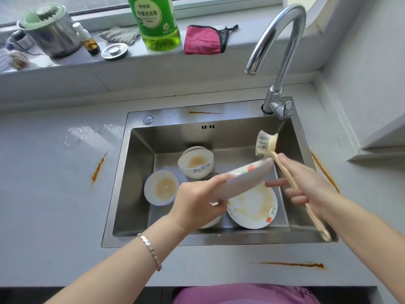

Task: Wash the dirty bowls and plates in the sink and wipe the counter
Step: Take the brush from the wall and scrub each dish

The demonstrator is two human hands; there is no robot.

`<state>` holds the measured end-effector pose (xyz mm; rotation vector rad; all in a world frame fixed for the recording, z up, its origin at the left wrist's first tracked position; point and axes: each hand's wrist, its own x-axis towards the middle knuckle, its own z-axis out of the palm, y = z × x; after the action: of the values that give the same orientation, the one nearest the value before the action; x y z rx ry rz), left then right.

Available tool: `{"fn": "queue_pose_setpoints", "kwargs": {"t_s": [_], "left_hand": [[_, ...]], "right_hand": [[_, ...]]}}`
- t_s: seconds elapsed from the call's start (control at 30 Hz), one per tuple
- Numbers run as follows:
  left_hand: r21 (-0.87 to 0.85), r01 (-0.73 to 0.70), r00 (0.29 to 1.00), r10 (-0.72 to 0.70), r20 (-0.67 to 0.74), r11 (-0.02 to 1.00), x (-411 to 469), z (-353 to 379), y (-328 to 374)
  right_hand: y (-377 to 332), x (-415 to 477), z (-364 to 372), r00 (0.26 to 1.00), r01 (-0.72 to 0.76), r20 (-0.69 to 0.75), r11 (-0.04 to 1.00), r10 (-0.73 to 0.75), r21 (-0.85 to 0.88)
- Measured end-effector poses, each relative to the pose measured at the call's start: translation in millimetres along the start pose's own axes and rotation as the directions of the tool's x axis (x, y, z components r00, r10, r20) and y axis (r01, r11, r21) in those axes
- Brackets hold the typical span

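My left hand (198,199) grips a flowered plate (245,177) by its near rim and holds it tilted above the steel sink (135,194). My right hand (301,182) grips the wooden handle of a dish brush (266,142), whose bristle head is raised just beyond the plate's far edge. On the sink floor lie a second dirty flowered plate (254,205), a dirty bowl (161,187) at the left and two stacked blue-patterned bowls (196,162) behind. Another white dish is partly hidden under my left hand.
The faucet (278,51) arches over the sink's right rear; no water is visible running. Orange streaks (97,167) mark the grey counter left, right and in front, and a wet patch (92,133) lies left. On the sill stand green detergent (156,20), a red cloth (203,40), a grey rag (119,35).
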<state>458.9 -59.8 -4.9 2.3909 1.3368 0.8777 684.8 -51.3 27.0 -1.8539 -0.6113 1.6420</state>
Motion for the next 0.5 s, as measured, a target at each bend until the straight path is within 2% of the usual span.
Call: {"fn": "queue_pose_setpoints", "kwargs": {"t_s": [0.07, 0.13, 0.17, 0.23, 0.37, 0.43, 0.5], "left_hand": [[-0.079, 0.300, 0.954, -0.299, 0.028, 0.951, 4, -9, 10], [-0.132, 0.530, 0.848, -0.519, 0.111, 0.838, 7, -14, 14], [-0.137, 0.569, 0.822, -0.554, 0.132, 0.811, 8, -15, 14], [-0.142, 0.577, 0.815, -0.558, 0.155, 0.804, 13, -19, 13], [-0.213, 0.607, 0.794, -0.580, 0.182, 0.765, 19, -25, 8], [-0.206, 0.609, 0.793, -0.584, 0.173, 0.766, 19, -30, 8], [-0.199, 0.621, 0.784, -0.598, 0.166, 0.758, 18, -34, 7]], "right_hand": [[3, 3, -7, 0.970, 0.201, -0.086, 0.953, -0.226, -0.227], [3, -2, -7, 0.929, 0.325, -0.050, 0.876, -0.365, -0.355], [3, -7, -4, 0.913, 0.373, 0.001, 0.837, -0.407, -0.400], [9, -21, 9, 0.891, 0.436, 0.105, 0.767, -0.442, -0.471], [16, -51, 33, 0.815, 0.579, 0.311, 0.685, -0.488, -0.442], [10, -39, 28, 0.835, 0.549, 0.284, 0.723, -0.470, -0.418], [4, -25, 24, 0.872, 0.487, 0.189, 0.770, -0.451, -0.412]]}}
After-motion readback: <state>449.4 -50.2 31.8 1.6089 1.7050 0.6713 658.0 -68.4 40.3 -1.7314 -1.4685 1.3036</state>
